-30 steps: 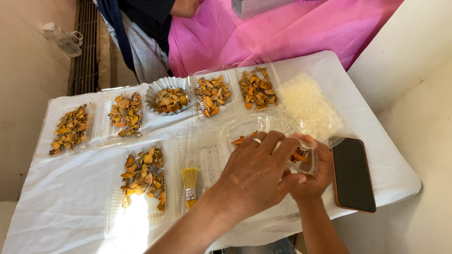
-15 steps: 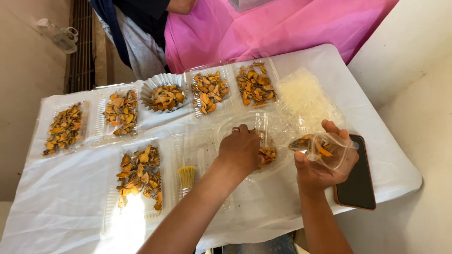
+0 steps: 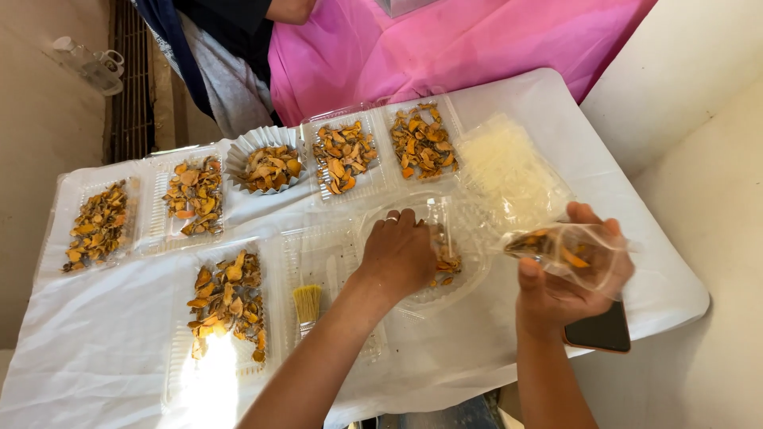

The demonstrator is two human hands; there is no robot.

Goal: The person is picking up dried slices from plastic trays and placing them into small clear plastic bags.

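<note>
My left hand [image 3: 401, 253] reaches palm down into a clear plastic tray [image 3: 469, 278] in the middle of the table, its fingers curled over dried orange-yellow slices [image 3: 447, 260] lying there. Whether it grips any is hidden. My right hand [image 3: 568, 278] is raised off the table at the right and holds a small clear plastic bag [image 3: 572, 253] with a few orange slices inside.
Several clear trays of dried slices [image 3: 342, 155] and a fluted foil cup [image 3: 266, 163] line the back of the white-covered table [image 3: 95, 349]. A small brush [image 3: 307, 304] lies in an empty tray, a stack of clear bags [image 3: 509, 171] at right, a dark phone [image 3: 606, 334] near the edge. A person in pink cloth [image 3: 445, 40] stands behind.
My two hands have separated: the right one lifted the small bag away to the right, and the left one dropped into the middle tray onto the slices.
</note>
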